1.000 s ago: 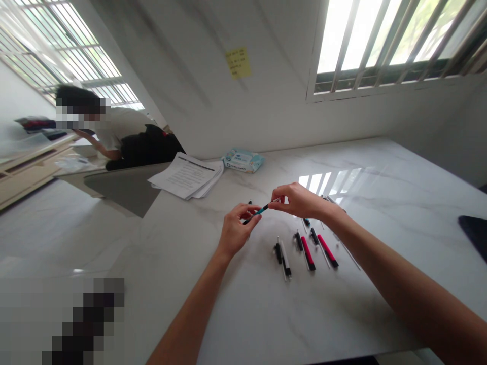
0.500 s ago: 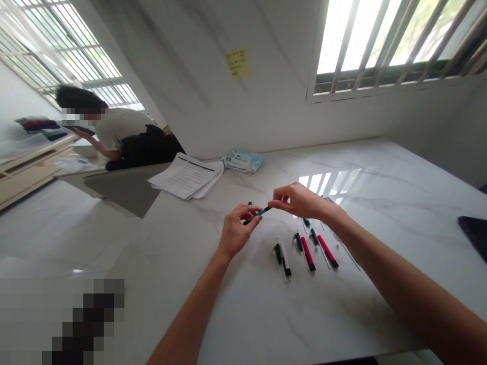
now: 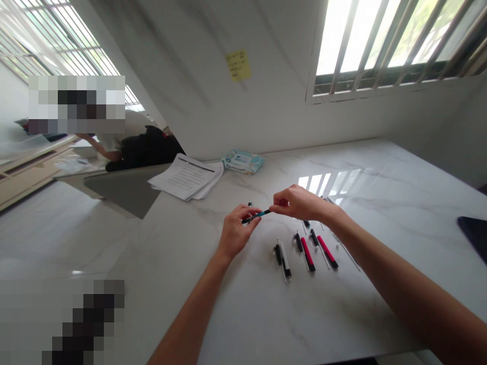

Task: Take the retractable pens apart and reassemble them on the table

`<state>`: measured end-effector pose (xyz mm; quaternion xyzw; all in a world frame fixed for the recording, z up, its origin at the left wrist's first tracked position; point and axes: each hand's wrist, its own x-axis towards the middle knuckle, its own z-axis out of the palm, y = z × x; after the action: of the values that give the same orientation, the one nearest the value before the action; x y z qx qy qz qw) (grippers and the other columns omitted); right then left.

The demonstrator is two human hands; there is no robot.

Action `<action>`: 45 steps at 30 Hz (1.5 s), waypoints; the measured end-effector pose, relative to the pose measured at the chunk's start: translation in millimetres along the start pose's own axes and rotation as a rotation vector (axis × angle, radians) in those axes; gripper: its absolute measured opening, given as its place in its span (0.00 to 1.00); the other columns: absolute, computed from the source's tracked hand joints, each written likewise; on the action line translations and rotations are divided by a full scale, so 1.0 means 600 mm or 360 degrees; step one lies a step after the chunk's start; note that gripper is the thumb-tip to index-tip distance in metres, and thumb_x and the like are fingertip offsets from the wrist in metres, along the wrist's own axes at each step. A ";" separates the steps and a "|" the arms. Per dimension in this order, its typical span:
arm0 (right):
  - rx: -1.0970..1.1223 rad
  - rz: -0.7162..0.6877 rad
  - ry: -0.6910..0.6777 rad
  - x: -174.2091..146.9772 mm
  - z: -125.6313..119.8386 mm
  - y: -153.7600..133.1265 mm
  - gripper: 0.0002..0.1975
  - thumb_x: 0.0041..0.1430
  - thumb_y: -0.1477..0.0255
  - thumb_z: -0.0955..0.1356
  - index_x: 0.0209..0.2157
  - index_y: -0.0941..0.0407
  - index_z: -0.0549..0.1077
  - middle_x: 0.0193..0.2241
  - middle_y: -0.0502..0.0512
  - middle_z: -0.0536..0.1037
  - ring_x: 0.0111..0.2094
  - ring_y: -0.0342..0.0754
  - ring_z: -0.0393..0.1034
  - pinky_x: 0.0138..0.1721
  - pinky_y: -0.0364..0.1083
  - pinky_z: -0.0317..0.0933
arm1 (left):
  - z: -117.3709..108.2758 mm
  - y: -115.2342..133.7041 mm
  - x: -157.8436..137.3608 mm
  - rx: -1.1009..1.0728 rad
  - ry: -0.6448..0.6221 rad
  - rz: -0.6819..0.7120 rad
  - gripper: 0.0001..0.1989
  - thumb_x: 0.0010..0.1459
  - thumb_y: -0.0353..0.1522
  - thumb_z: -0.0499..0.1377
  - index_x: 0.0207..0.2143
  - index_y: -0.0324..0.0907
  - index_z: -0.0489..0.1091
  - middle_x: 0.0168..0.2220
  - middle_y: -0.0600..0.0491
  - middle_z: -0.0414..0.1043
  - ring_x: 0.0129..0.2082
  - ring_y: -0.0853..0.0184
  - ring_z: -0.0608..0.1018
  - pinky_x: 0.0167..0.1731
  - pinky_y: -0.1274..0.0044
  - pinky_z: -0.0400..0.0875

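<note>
A blue and black pen (image 3: 261, 214) is held between my two hands above the white table. My left hand (image 3: 239, 227) grips its lower end between thumb and fingers. The fingers of my right hand (image 3: 289, 203) are pinched at the upper black tip. Just behind my left hand, part of another pen (image 3: 250, 204) shows. Closer to me lie pen parts: a white barrel (image 3: 284, 255), a red barrel (image 3: 308, 254) and a second red barrel (image 3: 327, 251), with black pieces and thin refills beside them. My right forearm hides some more parts.
On the marble-patterned table (image 3: 243, 314), stapled papers (image 3: 186, 175) and a light-blue wipes packet (image 3: 243, 161) lie at the back. A dark flat object (image 3: 474, 233) sits at the right edge. A seated person (image 3: 114, 134) is at the far left.
My right hand's fingers have curled in tighter at the pen's tip, and the hand has shifted very slightly. My left hand and the table items stay put.
</note>
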<state>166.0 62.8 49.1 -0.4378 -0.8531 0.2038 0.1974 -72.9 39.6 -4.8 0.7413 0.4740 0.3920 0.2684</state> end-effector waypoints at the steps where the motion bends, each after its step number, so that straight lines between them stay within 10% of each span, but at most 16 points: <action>1: 0.0008 -0.0006 -0.0030 -0.001 0.000 0.002 0.12 0.65 0.64 0.70 0.30 0.55 0.81 0.25 0.52 0.80 0.25 0.44 0.68 0.30 0.44 0.55 | 0.000 0.001 0.000 0.0017 -0.0001 0.0011 0.07 0.60 0.34 0.64 0.40 0.47 0.81 0.39 0.52 0.77 0.36 0.65 0.79 0.40 0.74 0.74; 7: 0.0087 -0.0060 -0.0183 -0.003 0.011 0.001 0.13 0.61 0.72 0.71 0.47 0.50 0.81 0.35 0.52 0.83 0.34 0.47 0.75 0.35 0.44 0.61 | 0.003 -0.007 0.001 0.0267 -0.0017 0.0179 0.08 0.61 0.31 0.64 0.41 0.50 0.81 0.39 0.52 0.78 0.42 0.61 0.79 0.47 0.70 0.72; 14: 0.0140 0.0097 -0.0186 -0.003 0.027 -0.013 0.11 0.56 0.77 0.71 0.41 0.53 0.77 0.31 0.51 0.82 0.31 0.46 0.73 0.30 0.42 0.59 | -0.004 0.001 0.001 0.0572 0.0235 0.0309 0.14 0.61 0.33 0.65 0.50 0.49 0.77 0.51 0.48 0.76 0.53 0.55 0.74 0.57 0.64 0.65; 18: 0.0142 0.0349 -0.0074 0.005 0.042 -0.008 0.07 0.56 0.75 0.71 0.38 0.53 0.76 0.33 0.52 0.83 0.31 0.47 0.73 0.30 0.43 0.59 | -0.016 -0.003 0.004 0.0607 0.0417 0.0144 0.14 0.64 0.34 0.61 0.52 0.46 0.75 0.48 0.48 0.76 0.42 0.60 0.78 0.46 0.70 0.70; 29: 0.0143 0.0429 -0.0089 0.014 0.114 -0.027 0.09 0.55 0.75 0.71 0.40 0.54 0.78 0.33 0.53 0.83 0.34 0.49 0.75 0.34 0.42 0.59 | -0.009 -0.028 0.000 0.0970 -0.0053 -0.0291 0.12 0.65 0.37 0.59 0.46 0.48 0.81 0.43 0.52 0.83 0.35 0.64 0.81 0.39 0.75 0.70; 45: 0.0249 0.0258 0.0090 0.020 0.156 -0.038 0.09 0.59 0.71 0.70 0.43 0.54 0.77 0.34 0.53 0.83 0.34 0.48 0.75 0.34 0.43 0.59 | -0.007 -0.031 0.004 0.0806 -0.0122 -0.0368 0.13 0.62 0.36 0.61 0.47 0.50 0.80 0.40 0.55 0.84 0.35 0.64 0.83 0.38 0.75 0.70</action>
<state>96.1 43.9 -15.6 -0.4941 -0.7905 0.2728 0.2379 -85.1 49.6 -15.9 0.7400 0.6279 0.1994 0.1353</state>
